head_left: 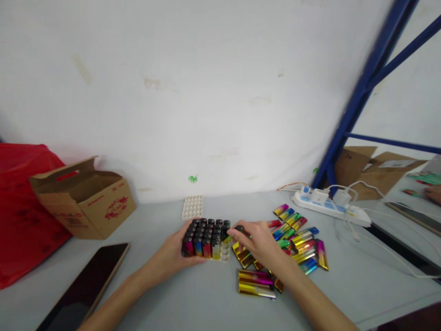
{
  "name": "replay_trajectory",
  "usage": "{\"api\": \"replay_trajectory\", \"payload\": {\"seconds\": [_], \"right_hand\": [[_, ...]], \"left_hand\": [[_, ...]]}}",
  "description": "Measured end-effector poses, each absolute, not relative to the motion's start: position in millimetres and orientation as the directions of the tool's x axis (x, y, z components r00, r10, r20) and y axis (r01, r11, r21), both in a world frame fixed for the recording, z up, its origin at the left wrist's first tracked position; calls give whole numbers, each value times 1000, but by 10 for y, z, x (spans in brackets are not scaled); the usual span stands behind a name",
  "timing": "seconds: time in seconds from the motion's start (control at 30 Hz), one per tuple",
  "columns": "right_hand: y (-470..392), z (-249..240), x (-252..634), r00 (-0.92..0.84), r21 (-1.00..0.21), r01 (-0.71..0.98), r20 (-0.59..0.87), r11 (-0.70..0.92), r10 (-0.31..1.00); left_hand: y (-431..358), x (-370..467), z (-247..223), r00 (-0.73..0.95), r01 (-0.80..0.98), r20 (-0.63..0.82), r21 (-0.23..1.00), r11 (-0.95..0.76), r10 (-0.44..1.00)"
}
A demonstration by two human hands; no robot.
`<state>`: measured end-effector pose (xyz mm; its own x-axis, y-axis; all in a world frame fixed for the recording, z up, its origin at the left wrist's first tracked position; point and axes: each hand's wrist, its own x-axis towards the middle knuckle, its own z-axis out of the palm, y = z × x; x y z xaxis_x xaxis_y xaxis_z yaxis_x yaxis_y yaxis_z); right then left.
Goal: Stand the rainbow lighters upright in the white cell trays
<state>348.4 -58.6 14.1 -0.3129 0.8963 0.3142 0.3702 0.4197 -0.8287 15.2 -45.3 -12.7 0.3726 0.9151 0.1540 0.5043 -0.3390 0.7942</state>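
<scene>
Far left: open carton [112,207], dark tablet [90,282] nearer. Gripping lighter block [206,235] by left end with left hand [172,252], thumb along near side. Standing tops up in pale cupped tray [225,253], bare cups at right. Pinching tilted black-topped lighter [239,228] with right hand [260,240], just beside block's right edge. Farther right: loose shiny coloured pieces [303,246], white power strip [330,210].

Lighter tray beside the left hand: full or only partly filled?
The lighter tray is partly filled: black-topped lighters stand in it, but bare cups show on its right side.
</scene>
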Motion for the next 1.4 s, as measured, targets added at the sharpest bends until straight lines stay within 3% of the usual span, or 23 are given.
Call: {"api": "replay_trajectory", "payload": {"seconds": [0.13,0.37,0.47,0.6,0.73,0.97,1.07,1.23,1.4], "right_hand": [[-546,6,3431,-372,-773,477,254,419,893],[-581,20,3256,-412,-357,792,289,496,865],[-594,74,3315,-439,-368,783,246,502,864],[-502,155,3676,-452,-455,703,307,546,838],[-315,158,4245,-382,-393,778,324,491,865],[-114,-4,4712,-248,-302,912,130,277,960],[-106,12,4646,-201,-378,884,219,274,955],[-123,78,4411,-65,-671,655,408,348,910],[-198,103,4013,43,-941,203,286,272,957]], "left_hand": [[-443,126,-155,377,511,139,793,-331,916],[-411,131,-172,366,509,149,795,-332,918],[-411,146,-139,376,509,161,787,-349,913],[-423,163,-100,375,521,185,769,-371,909],[-430,166,-92,376,527,171,769,-362,910],[-422,148,-132,369,507,175,786,-355,913],[-422,158,-126,352,512,185,783,-354,917],[-443,193,-86,341,522,180,780,-345,923],[-462,208,-70,354,500,187,790,-354,917]]}}
